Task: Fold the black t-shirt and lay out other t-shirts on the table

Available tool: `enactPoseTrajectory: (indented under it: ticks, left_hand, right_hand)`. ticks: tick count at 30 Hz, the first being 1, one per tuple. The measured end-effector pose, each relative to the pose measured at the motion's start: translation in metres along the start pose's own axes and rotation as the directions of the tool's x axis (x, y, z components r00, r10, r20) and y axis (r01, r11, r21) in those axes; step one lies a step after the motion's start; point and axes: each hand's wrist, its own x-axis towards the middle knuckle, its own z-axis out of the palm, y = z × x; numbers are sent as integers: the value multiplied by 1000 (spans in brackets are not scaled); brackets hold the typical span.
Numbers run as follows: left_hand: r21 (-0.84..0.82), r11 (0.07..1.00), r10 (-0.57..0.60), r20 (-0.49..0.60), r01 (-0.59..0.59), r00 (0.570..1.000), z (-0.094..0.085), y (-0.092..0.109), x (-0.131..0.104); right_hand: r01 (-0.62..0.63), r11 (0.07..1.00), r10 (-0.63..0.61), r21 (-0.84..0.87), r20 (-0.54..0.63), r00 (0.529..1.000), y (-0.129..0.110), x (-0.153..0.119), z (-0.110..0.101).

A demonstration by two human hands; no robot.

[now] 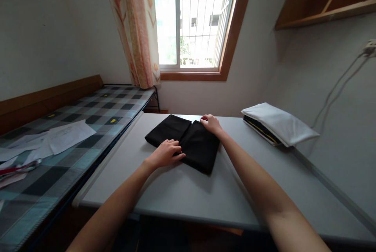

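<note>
Touching black cloth (201, 148), the left hand (167, 152) partly hides it.

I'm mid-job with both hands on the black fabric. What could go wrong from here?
The black fabric has a split between its two folded parts; uneven pulling by the left hand and right hand might skew them or open the folds.

It lies close to the far edge of the white table, so a push away could send a corner over.

The white-topped stack looks loosely layered; a bump from the right arm might shift it.
</note>
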Motion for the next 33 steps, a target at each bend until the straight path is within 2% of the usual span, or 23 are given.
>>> enactPoseTrajectory:
  ticks: [2,6,9,13,16,19,22,25,29,31,33]
  left_hand:
    - [-8,1000,-9,-11,9,1000,3,-1,1]
    - [-56,997,-51,-54,48,997,13,-3,4]
    - [-92,991,-103,-97,94,990,18,-3,10]
    - [-158,976,-176,-186,147,967,15,1,25]
    - [-212,970,-168,-247,116,954,11,4,48]
    - [-241,969,-111,-260,47,959,13,6,83]
    - [-245,970,-66,-245,4,967,27,10,120]
    - [-201,979,-80,-168,45,983,48,15,144]
    - [-117,977,-175,47,179,984,72,18,147]
    - [-101,975,-192,82,200,978,76,19,143]
    - [-91,976,-195,58,200,979,76,19,139]
  right_hand:
    - [-6,1000,6,26,-15,1000,13,-11,-10]
    - [-96,988,100,124,-27,995,44,-36,-25]
    - [-46,991,54,127,-59,997,58,-57,-25]
    - [68,995,-64,71,-57,996,59,-77,-14]
    - [44,998,-42,34,-62,997,54,-83,-3]
    - [35,999,-33,17,-86,996,52,-85,5]
    - [45,999,-44,8,-102,994,53,-89,11]
    - [40,999,-39,9,-98,994,54,-92,13]
    - [14,1000,-12,18,-83,996,54,-94,11]
    - [14,1000,-13,18,-83,996,52,-94,8]
    - [-22,1000,23,10,-111,994,50,-94,1]
